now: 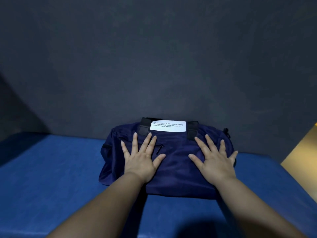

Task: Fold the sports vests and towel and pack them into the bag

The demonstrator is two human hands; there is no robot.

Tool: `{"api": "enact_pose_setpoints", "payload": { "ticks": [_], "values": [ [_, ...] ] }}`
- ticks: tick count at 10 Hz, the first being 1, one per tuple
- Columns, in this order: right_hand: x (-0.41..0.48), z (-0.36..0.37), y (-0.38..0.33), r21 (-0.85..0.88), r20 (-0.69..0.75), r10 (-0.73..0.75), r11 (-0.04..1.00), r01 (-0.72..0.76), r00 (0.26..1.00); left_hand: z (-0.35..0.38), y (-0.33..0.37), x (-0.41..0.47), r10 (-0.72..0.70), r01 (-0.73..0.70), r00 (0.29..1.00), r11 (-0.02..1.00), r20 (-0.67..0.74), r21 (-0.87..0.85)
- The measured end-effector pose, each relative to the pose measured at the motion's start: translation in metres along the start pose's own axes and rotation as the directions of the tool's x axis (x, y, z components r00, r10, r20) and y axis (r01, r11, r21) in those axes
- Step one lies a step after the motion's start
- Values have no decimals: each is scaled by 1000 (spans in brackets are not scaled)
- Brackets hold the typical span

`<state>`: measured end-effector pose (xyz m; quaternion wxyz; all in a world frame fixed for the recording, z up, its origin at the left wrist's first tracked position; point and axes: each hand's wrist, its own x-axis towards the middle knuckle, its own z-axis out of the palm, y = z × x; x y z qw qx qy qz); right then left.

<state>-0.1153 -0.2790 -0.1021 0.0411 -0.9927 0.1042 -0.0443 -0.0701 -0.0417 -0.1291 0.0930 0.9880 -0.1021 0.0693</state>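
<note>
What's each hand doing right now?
Left hand: open, flat on the bag, holding nothing.
Right hand: open, flat on the bag, holding nothing.

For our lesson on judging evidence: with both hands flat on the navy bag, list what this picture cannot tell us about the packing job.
- Head view: contents of the navy duffel bag are hidden by its own fabric; no vests or towel show.
- White label: the print is too small to read reliably.
- Bag fabric under the left hand and right hand is covered.
- Dim light hides whether the main opening is closed.
</note>
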Motion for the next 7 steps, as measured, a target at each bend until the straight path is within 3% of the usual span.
{"api": "enact_pose_setpoints", "payload": {
  "ticks": [2, 5, 6, 7],
  "values": [
    [7, 3, -1, 41, 37, 8, 999, -10, 999, 8, -1, 10, -7, 9, 999, 999, 47, -44],
    [6, -31, -7, -8, 264, -6, 1000, 8, 965, -46, 9, 9, -17, 23, 943, 1000, 333, -15],
    [0, -51, -6, 11, 313, -12, 1000, 9, 950, -73, 19, 7, 0, 17, 951, 998, 308, -53],
    [-6, -66, -2, 29, 236, -25, 999, 19, 971, -90, 38, 3, 18, 8, 973, 994, 230, -110]
  ]
}}
